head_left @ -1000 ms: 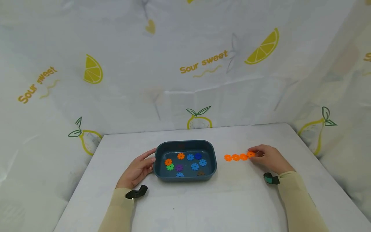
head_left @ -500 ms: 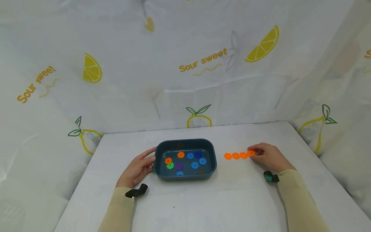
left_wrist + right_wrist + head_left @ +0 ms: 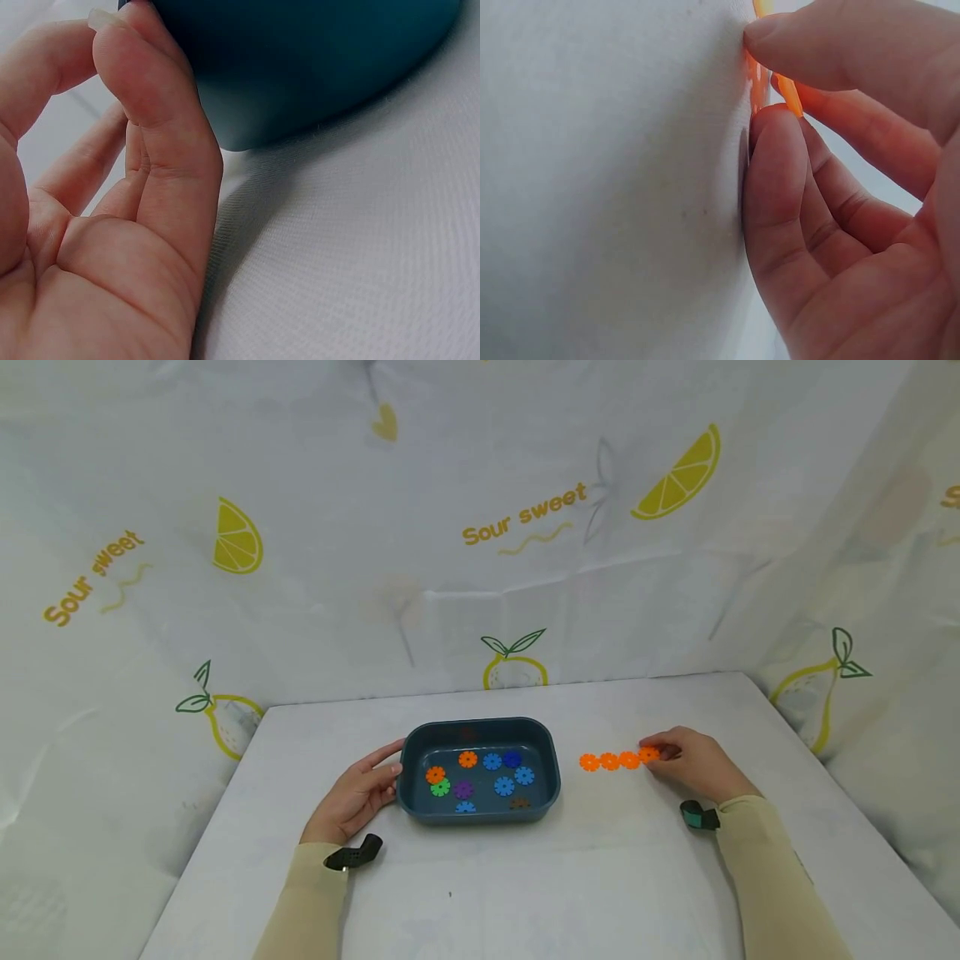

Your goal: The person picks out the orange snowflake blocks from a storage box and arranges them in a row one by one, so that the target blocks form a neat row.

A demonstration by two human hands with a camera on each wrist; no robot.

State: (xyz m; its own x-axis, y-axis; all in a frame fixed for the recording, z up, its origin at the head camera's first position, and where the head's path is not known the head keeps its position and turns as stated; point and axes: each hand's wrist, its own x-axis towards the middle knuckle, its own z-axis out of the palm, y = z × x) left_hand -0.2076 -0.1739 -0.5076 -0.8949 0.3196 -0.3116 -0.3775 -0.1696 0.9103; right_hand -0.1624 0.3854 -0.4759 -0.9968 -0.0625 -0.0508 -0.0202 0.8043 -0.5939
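Right hand (image 3: 693, 764): thumb and fingers (image 3: 780, 172) pinching the rightmost orange gear disc (image 3: 649, 754), holding it against the white tablecloth (image 3: 570, 877). Disc sits at the right end of a row of four orange discs (image 3: 618, 761), touching edge to edge, right of the tray.

Left hand (image 3: 358, 797): relaxed and uncurled, fingers straight, fingertips (image 3: 142, 67) resting against the left outer wall of the dark teal tray (image 3: 480, 814). Nothing gripped.

Tray contents: loose gear discs, two orange (image 3: 435, 774), several blue (image 3: 504, 786), one green (image 3: 440, 788), one purple (image 3: 463, 790), one dark brownish near the front wall. Lying flat, mostly apart.

Handling judgement: discs look like thin, rigid, light plastic with notched rims. Flat on cloth, so little edge to get under; best taken by the rim with two fingertips, or tipped up on edge first. Smooth faces probably slippery; notches give purchase. Low breakage risk. Light enough to skid if nudged, so neighbours in the row could shift easily.

Surroundings: lemon-print "Sour sweet" backdrop (image 3: 525, 518) on three sides.
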